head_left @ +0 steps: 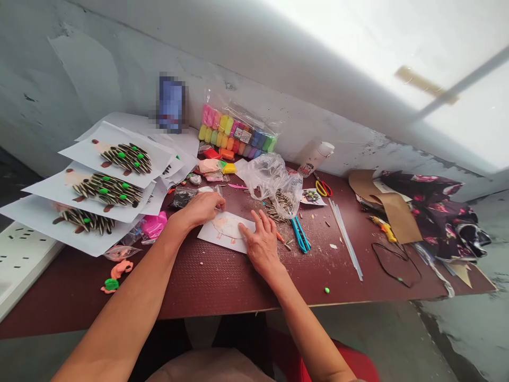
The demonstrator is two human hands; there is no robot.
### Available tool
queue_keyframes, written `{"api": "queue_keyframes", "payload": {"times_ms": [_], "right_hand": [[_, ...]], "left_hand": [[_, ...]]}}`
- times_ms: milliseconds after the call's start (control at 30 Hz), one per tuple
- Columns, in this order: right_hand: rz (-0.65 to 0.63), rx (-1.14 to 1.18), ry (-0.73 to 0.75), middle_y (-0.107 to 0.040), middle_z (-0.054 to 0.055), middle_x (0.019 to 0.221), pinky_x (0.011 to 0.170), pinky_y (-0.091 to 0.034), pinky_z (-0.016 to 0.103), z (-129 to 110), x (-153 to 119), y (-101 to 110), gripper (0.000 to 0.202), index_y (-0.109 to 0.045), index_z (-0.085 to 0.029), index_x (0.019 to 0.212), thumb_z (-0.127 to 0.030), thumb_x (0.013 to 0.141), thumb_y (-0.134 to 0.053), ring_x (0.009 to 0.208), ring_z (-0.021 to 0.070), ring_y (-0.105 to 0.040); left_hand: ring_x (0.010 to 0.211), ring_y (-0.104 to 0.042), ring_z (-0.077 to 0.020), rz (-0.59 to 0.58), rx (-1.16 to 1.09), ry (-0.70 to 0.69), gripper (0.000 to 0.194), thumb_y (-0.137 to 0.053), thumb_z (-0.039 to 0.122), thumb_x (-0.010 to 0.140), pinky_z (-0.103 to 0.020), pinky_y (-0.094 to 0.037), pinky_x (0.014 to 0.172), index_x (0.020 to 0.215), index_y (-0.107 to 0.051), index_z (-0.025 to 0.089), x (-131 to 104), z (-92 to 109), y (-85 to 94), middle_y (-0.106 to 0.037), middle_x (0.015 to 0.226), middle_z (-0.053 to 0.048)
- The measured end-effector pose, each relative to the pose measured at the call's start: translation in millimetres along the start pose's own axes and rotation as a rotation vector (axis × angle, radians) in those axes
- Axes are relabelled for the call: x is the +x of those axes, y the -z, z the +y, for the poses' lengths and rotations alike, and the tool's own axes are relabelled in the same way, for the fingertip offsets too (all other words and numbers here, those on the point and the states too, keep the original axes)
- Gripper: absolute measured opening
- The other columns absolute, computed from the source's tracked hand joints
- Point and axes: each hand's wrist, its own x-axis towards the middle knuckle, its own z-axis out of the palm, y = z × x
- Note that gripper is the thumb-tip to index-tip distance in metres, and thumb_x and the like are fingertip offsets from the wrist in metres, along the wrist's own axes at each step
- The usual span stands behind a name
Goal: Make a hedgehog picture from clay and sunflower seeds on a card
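A white card (203,233) with a pale clay shape (229,225) and small drawn feet lies on the dark red table. At the card's upper left edge is my left hand (204,206), its fingers curled together; what they hold, if anything, is hidden. My right hand (262,239) rests on the card's right end with its fingers spread, the thumb at the edge of the clay shape. Beyond my right hand lie loose sunflower seeds (278,204) beside a clear plastic bag (268,172).
Finished seed hedgehog cards (89,241) are stacked at the left. Bagged coloured clay (234,132) leans on the wall. A blue cutter (300,235), scissors (324,188), a white bottle (317,158), glue sticks (345,239) and a yellow glue gun (384,228) lie rightward.
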Motion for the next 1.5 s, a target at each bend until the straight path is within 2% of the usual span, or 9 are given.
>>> {"api": "queue_keyframes", "payload": {"times_ms": [333,467,667,933,1100,1200,1367,1500], "right_hand": [[-0.019,0.097,-0.069,-0.051,0.010,0.155,0.114,-0.033,0.052,5.0,-10.7,0.2,0.037,-0.074,-0.034,0.126,-0.016,0.097,-0.059,0.147,0.0331,-0.038],[0.030,0.204,-0.135,-0.052,0.007,0.154,0.116,-0.033,0.051,7.7,-11.6,-2.8,0.046,-0.076,-0.033,0.122,-0.006,0.090,-0.057,0.146,0.0303,-0.039],[0.046,0.237,-0.181,-0.054,0.011,0.151,0.118,-0.033,0.053,6.6,0.4,-8.4,0.054,-0.072,-0.027,0.128,-0.002,0.085,-0.053,0.147,0.0309,-0.039],[-0.015,0.180,-0.154,-0.052,0.013,0.152,0.116,-0.033,0.052,-1.4,6.5,-8.0,0.043,-0.071,-0.025,0.129,-0.011,0.092,-0.054,0.148,0.0328,-0.035],[-0.017,0.099,-0.129,-0.047,0.014,0.156,0.117,-0.029,0.056,-3.5,2.8,-3.5,0.034,-0.070,-0.028,0.131,-0.028,0.102,-0.052,0.151,0.0348,-0.030],[-0.030,0.060,-0.107,-0.043,0.014,0.160,0.119,-0.025,0.058,-3.8,1.6,-0.1,0.034,-0.069,-0.030,0.133,-0.036,0.103,-0.053,0.153,0.0361,-0.026],[-0.059,0.049,-0.115,-0.041,0.011,0.161,0.119,-0.018,0.067,-1.6,3.1,3.8,0.033,-0.069,-0.036,0.133,-0.038,0.103,-0.054,0.155,0.0380,-0.022],[-0.068,0.125,-0.177,-0.049,0.011,0.155,0.119,-0.024,0.062,-0.1,4.1,1.5,0.036,-0.066,-0.035,0.137,-0.037,0.106,-0.047,0.152,0.0351,-0.028]], "left_hand": [[0.101,-0.068,-0.0240,-0.009,0.009,0.033,0.036,-0.056,0.005,0.075,-0.029,-0.049,0.082,0.096,-0.080,0.022,-0.4,3.8,0.8,-0.079,0.105,-0.006],[0.101,-0.069,-0.0243,0.001,0.008,0.038,0.035,-0.057,0.004,0.075,-0.028,-0.049,0.082,0.095,-0.080,0.023,0.2,2.9,-0.9,-0.079,0.105,-0.005],[0.101,-0.069,-0.0235,0.000,0.019,0.037,0.035,-0.056,0.005,0.076,-0.028,-0.049,0.082,0.095,-0.080,0.023,-0.5,4.1,-0.6,-0.079,0.104,-0.005],[0.102,-0.069,-0.0236,-0.021,0.015,0.052,0.036,-0.056,0.005,0.076,-0.029,-0.050,0.083,0.097,-0.080,0.023,-1.1,6.9,3.7,-0.078,0.106,-0.005],[0.101,-0.069,-0.0233,-0.004,0.007,0.045,0.036,-0.056,0.006,0.075,-0.029,-0.050,0.082,0.096,-0.080,0.024,-0.6,5.4,2.4,-0.079,0.105,-0.005],[0.101,-0.069,-0.0231,0.006,0.020,0.038,0.037,-0.056,0.006,0.074,-0.028,-0.050,0.083,0.096,-0.080,0.024,-0.8,4.7,0.3,-0.079,0.105,-0.004],[0.099,-0.069,-0.0229,0.026,0.036,0.020,0.035,-0.055,0.007,0.075,-0.028,-0.050,0.081,0.094,-0.079,0.024,-0.7,2.1,-3.6,-0.079,0.103,-0.005],[0.098,-0.069,-0.0226,0.024,0.018,0.009,0.035,-0.056,0.008,0.074,-0.027,-0.050,0.080,0.094,-0.079,0.025,0.6,-0.3,-3.1,-0.079,0.102,-0.004]]}}
